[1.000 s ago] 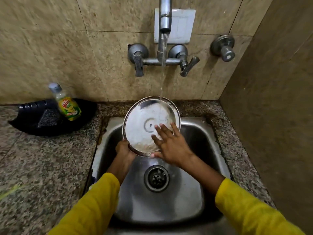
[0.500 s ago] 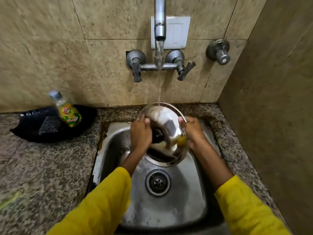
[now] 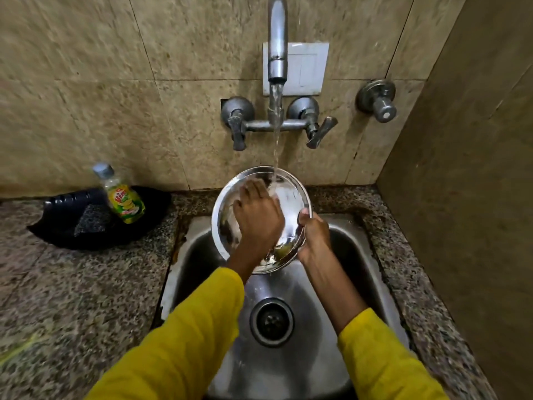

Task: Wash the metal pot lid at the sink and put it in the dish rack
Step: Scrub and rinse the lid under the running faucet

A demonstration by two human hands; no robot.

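**Rinsing stage: lid under the running tap, rack step still ahead**

The metal pot lid point(image 3: 291, 203) is held tilted over the far end of the sink point(image 3: 354, 249), its upper rim at 12 o'clock directly under the water stream point(image 3: 276, 145) that falls from the tap spout point(image 3: 277, 41). The right hand point(image 3: 314, 235) pinches the rim at about 4 o'clock, its grip closed on the edge with the thumb over the near face. The left hand point(image 3: 256, 217) lies flat on the lid's face with fingers spread and loose; it rubs or steadies, and clasps nothing.

Progress, as a judgement: washing is under way and appears to be in its rinse, since no foam shows on the metal. Left to do: finish the rinse, perhaps shut the tap, and carry the lid to the dish rack, which is nowhere in view.

Materials and forms. The lid is a shallow round disc of polished steel, mirror-bright and wet, hence probably slippery at the rim. The sink is brushed steel, a rounded rectangle with a dark circular drain point(image 3: 271, 321) at 6 o'clock of the lid. The bench point(image 3: 86, 298) is speckled granite. At 9 o'clock of the lid a black tray point(image 3: 57, 223) carries a clear plastic soap bottle point(image 3: 124, 197) with green liquid and a coarse scrub pad point(image 3: 90, 219). The wall is mottled beige stone tile.
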